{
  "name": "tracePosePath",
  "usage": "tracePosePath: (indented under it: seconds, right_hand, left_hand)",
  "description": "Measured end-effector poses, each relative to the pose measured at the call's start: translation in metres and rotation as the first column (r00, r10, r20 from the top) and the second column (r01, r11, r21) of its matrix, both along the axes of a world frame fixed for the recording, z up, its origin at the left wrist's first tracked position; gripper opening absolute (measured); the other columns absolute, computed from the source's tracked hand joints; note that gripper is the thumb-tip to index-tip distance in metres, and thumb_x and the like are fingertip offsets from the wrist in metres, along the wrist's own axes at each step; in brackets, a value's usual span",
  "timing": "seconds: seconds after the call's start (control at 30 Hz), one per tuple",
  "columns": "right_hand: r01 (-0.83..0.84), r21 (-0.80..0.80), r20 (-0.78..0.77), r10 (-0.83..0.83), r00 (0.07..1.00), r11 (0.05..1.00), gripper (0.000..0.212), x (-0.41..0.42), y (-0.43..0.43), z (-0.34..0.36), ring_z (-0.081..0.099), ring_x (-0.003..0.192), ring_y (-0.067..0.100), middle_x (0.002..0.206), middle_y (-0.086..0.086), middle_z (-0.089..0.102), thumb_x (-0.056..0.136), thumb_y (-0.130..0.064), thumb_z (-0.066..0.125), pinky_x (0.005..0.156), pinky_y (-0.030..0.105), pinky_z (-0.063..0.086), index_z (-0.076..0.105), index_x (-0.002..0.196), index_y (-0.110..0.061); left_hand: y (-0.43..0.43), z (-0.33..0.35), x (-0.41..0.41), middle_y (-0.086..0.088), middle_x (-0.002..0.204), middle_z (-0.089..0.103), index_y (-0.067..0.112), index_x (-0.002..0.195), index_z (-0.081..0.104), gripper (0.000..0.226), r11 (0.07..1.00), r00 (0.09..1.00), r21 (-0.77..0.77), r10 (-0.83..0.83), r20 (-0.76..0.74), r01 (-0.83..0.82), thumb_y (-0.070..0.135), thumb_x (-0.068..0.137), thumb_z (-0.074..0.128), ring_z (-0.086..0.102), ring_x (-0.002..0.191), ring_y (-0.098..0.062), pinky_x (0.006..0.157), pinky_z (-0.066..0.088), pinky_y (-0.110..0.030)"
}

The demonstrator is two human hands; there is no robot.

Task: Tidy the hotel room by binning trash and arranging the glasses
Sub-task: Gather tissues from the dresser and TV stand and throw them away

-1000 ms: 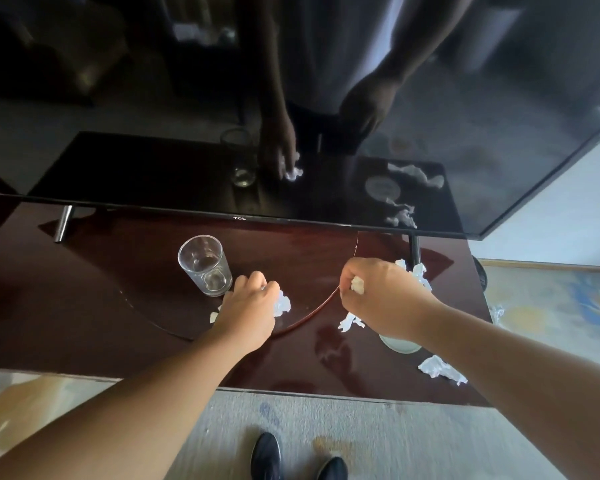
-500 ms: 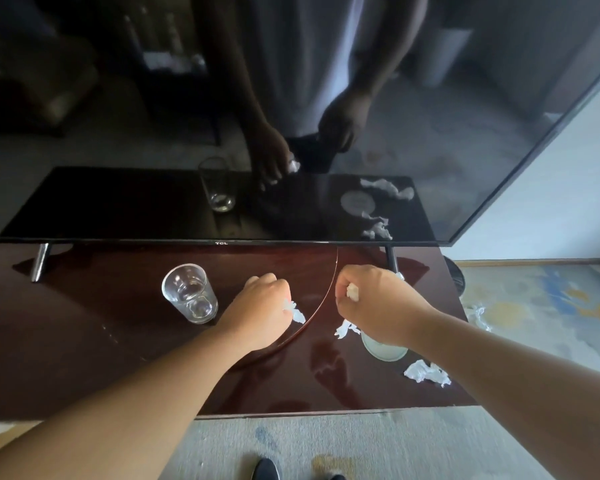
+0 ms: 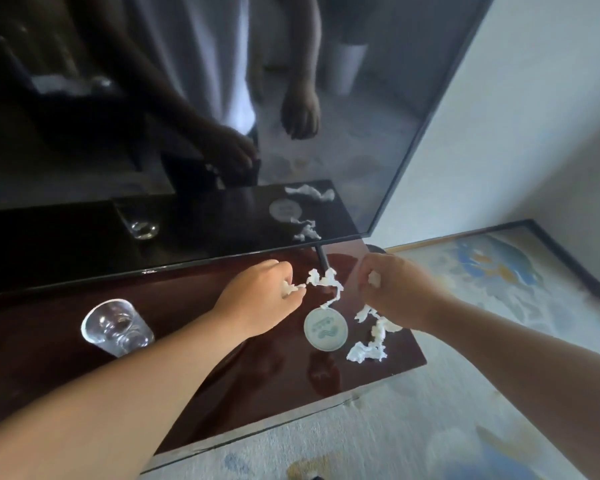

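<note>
My left hand [image 3: 262,299] is closed on a white tissue scrap, its fingertips touching a twisted strip of tissue [image 3: 326,282] by the TV foot. My right hand [image 3: 392,289] holds another crumpled tissue scrap above the table's right end. More crumpled tissue [image 3: 369,344] lies under and in front of my right wrist. A round pale coaster [image 3: 325,328] sits between the hands. An empty clear glass [image 3: 116,327] stands on the dark glossy table [image 3: 239,382] to the left of my left arm.
A large black TV [image 3: 187,209] stands along the back of the table on a thin metal foot [image 3: 322,259] and reflects the room. Patterned carpet [image 3: 430,427] lies in front and to the right. A white wall [image 3: 534,116] is at the right.
Both hands, each keeping its tissue scrap, have moved right along the table. My left hand left the spot beside the glass and now reaches the tissue strip near the TV foot. The view swung right.
</note>
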State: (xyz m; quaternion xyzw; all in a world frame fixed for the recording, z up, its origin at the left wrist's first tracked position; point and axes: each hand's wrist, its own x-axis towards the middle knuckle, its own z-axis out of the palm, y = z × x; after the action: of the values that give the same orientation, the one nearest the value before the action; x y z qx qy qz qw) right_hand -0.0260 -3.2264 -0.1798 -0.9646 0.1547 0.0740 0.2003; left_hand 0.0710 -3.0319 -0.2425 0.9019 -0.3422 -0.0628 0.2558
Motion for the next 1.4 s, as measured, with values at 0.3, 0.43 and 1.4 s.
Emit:
tracePosePath:
  seconds: [0.3, 0.43, 1.4]
  right_hand:
    - [-0.016, -0.046, -0.03, 0.015, 0.999, 0.999, 0.008, -0.034, -0.041, -0.005, 0.043, 0.069, -0.004, 0.083, -0.019, 0.044, 0.089, -0.024, 0.059, 0.051, 0.013, 0.028, 0.053, 0.087, -0.03]
    - [-0.022, 0.013, -0.064, 0.022, 0.998, 1.0, 0.01, -0.038, -0.074, -0.023, 0.048, 0.074, 0.002, 0.086, -0.017, 0.048, 0.088, -0.023, 0.061, 0.056, 0.015, 0.034, 0.053, 0.088, -0.03]
    - [-0.416, 0.004, -0.272, 0.402, 0.875, 0.909, 0.042, -0.007, -0.13, -0.185, 0.036, 0.107, 0.025, 0.121, 0.0, 0.036, 0.087, -0.045, 0.061, 0.092, 0.037, 0.046, 0.048, 0.126, -0.036]
  left_hand:
    - [-0.043, 0.002, -0.021, 0.007, 0.091, 0.06, 0.02, 0.089, 0.054, 0.007, 0.998, 0.997, -0.018, -0.066, -0.042, 0.065, 0.021, 0.09, 0.048, 0.057, 0.083, -0.021, 0.069, 0.049, -0.037]
    - [-0.06, -0.003, -0.025, 0.007, 0.093, 0.059, 0.021, 0.089, 0.054, 0.006, 1.0, 0.998, 0.019, -0.016, -0.067, 0.017, 0.021, 0.089, 0.048, 0.057, 0.082, -0.022, 0.069, 0.049, -0.037]
    - [-0.11, -0.076, -0.052, 0.006, 0.091, 0.058, 0.02, 0.087, 0.057, 0.008, 0.961, 0.954, 0.217, 0.217, -0.205, -0.172, 0.019, 0.086, 0.049, 0.055, 0.082, -0.02, 0.071, 0.047, -0.036]
